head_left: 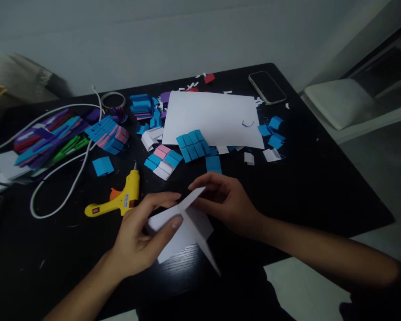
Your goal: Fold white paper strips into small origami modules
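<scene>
A white sheet of folded paper (196, 223) stands in creased panels over the front of the black table. My left hand (143, 236) is closed on its left panel, thumb in front and fingers behind. On the other side, my right hand (225, 200) has curled fingers at the upper flap, whose edge partly hides the fingertips. A yellow glue gun (128, 196) lies just beyond my left hand. Past the paper are a folded blue paper block (193, 146) and a pink, blue and white one (163, 161).
A large white sheet (210, 118) lies at the back, with a phone (267, 87) to its right. Bundles of coloured paper strips (50, 138) and a looping white cable (58, 209) occupy the left. Small blue folded pieces (276, 133) and white scraps are scattered about.
</scene>
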Motion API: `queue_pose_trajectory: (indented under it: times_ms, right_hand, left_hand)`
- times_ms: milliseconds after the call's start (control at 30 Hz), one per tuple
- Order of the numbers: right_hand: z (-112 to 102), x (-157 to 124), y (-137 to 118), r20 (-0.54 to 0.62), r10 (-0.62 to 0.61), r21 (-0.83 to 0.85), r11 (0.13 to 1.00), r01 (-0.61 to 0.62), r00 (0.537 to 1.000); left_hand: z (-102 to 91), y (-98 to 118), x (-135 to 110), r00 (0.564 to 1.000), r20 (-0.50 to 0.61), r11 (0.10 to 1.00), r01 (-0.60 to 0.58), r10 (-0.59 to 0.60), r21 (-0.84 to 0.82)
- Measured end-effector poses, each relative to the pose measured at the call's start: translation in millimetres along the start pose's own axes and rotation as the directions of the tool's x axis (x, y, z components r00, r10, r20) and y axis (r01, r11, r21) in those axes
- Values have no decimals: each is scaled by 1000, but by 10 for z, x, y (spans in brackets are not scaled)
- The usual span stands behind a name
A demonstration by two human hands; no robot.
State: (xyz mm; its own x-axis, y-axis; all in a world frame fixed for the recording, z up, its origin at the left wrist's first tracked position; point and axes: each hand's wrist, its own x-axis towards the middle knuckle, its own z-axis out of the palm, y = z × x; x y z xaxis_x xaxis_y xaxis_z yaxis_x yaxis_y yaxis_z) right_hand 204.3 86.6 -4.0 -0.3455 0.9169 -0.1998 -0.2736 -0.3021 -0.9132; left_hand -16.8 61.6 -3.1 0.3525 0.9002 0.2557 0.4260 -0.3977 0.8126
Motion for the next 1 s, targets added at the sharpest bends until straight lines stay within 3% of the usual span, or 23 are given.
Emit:
queue_pose_trajectory:
  times_ms: [133, 267, 433, 567, 700, 1000]
  right_hand:
    - [6, -11, 10, -29, 0, 0, 1000, 0, 1000]
    - [6, -7, 35, -50, -18, -56, 998, 15, 999]
    - [-5, -4, 54, 37, -28, -191, 981, 35, 999]
    - [-20, -5, 34, 138, -1, -283, 958, 41, 990]
    - [-28, -5, 20, 151, 50, -325, 946, 2, 987]
    - [-78, 7, -24, 251, 185, -359, 929, -87, 950]
  left_hand:
    - [39, 25, 26, 994, 14, 983, 105, -104, -148]
    - [21, 30, 56, 995, 35, 987, 101, -98, -125]
    - [-37, -6, 33, 994, 30, 984, 109, -106, -144]
    - [-84, -40, 51, 991, 133, 985, 9, 14, -173]
    - [-125, -54, 105, 951, 289, 976, -50, 112, -212]
    - [-137, -73, 89, 957, 265, 976, -66, 121, -207]
